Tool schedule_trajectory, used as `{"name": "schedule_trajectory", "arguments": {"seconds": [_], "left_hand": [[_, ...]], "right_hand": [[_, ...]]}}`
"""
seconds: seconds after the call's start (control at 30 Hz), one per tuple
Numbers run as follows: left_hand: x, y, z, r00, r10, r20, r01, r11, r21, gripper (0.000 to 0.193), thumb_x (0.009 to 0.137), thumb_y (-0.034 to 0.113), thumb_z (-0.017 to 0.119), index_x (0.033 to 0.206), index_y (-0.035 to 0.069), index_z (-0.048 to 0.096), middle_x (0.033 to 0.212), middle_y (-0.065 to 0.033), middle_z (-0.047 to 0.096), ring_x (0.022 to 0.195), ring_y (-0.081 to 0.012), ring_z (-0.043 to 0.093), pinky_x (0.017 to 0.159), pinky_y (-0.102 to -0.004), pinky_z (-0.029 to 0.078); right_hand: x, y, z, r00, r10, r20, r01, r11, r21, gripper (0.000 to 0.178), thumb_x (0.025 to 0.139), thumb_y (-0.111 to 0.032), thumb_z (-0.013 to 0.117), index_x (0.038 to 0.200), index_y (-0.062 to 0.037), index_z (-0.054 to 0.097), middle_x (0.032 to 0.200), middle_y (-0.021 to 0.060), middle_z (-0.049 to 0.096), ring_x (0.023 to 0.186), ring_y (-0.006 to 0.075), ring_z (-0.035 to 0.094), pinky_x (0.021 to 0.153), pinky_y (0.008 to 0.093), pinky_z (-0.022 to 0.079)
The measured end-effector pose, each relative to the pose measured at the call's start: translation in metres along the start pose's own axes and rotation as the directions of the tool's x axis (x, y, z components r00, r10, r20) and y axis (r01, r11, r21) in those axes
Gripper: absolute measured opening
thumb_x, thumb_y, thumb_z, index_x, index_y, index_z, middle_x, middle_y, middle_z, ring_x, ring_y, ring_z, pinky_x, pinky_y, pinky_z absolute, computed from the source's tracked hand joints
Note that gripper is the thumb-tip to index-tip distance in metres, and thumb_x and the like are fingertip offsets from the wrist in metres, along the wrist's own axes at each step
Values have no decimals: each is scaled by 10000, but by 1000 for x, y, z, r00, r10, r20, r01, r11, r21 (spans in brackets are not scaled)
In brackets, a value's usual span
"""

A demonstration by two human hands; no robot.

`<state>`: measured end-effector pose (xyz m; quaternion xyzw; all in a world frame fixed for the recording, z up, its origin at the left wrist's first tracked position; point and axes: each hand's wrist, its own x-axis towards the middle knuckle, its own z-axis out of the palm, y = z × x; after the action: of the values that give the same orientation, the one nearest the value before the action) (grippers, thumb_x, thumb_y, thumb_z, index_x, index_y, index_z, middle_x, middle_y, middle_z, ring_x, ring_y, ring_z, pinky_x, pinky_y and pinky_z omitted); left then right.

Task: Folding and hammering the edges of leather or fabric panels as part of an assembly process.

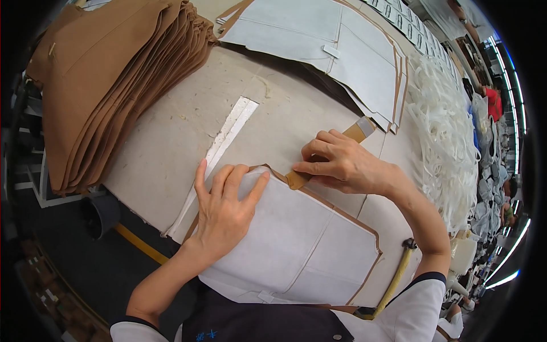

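In front of me lies a white-faced panel (pixel 273 233) with a narrow brown border and a seam line across it. My left hand (pixel 225 211) rests on its far left corner, fingers spread, pressing it down. The right hand (pixel 342 162) is closed around a flat tan tool (pixel 359 130), which has a greyish end pointing up and away. The tool's rounded lower end (pixel 296 179) touches the brown far edge of the panel, just right of my left fingertips. A white strip (pixel 231 128) with a ragged edge runs from beneath the left fingers toward the far side.
A thick stack of brown pieces (pixel 108 85) covers the left side of the table (pixel 176 137). More white-faced panels (pixel 285 34) lie at the far side. Tangled white strips (pixel 441 137) heap up on the right. A yellow-handled tool (pixel 396 279) with a dark head lies near my right arm.
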<state>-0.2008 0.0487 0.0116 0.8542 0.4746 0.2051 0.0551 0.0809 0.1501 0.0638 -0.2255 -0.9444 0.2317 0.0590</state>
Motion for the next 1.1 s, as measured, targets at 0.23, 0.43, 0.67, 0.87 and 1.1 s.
{"name": "schedule_trajectory", "arguments": {"seconds": [0.23, 0.43, 0.67, 0.87, 1.1], "left_hand": [[2, 2, -1, 1000, -8, -19, 8, 1000, 19, 487, 829, 47, 702, 1316, 65, 709, 1317, -127, 548, 1279, -302, 515, 1202, -684, 197], [0, 1, 1, 1000, -17, -2, 17, 1000, 21, 469, 840, 65, 702, 1309, 59, 711, 1330, -137, 532, 1285, -307, 512, 1197, -700, 200], [0, 2, 0, 1000, -25, -8, 25, 999, 24, 468, 837, 75, 707, 1305, 62, 713, 1338, -125, 546, 1312, -320, 502, 1193, -715, 204], [2, 3, 2, 997, -33, -69, 37, 998, 50, 379, 863, 122, 693, 1235, 65, 733, 1274, -115, 599, 1285, -303, 541, 1180, -720, 257], [-5, 0, 3, 996, -20, -88, 25, 998, 58, 395, 821, 106, 750, 1214, 70, 755, 1292, -102, 590, 1262, -307, 536, 1167, -689, 285]], "right_hand": [[13, 8, 0, 996, -88, -17, 87, 994, -68, 302, 865, -155, 764, 1155, -71, 753, 1087, 68, 609, 1014, 251, 567, 886, 384, 472], [36, 17, -1, 981, -193, 9, 193, 975, -107, 326, 865, -144, 738, 1176, -48, 751, 1101, 78, 609, 1045, 255, 565, 899, 378, 468], [48, 23, -7, 969, -237, 66, 243, 962, -125, 334, 858, -140, 730, 1178, -45, 749, 1100, 67, 612, 1067, 245, 573, 914, 380, 467], [70, 22, -15, 949, -301, 98, 314, 930, -188, 268, 856, -134, 733, 1114, -62, 754, 1030, 31, 595, 1037, 218, 560, 935, 371, 460], [91, 25, -20, 904, -391, 173, 422, 878, -225, 187, 859, -130, 728, 1032, -90, 784, 1023, 4, 604, 1040, 199, 557, 952, 355, 462]]}}
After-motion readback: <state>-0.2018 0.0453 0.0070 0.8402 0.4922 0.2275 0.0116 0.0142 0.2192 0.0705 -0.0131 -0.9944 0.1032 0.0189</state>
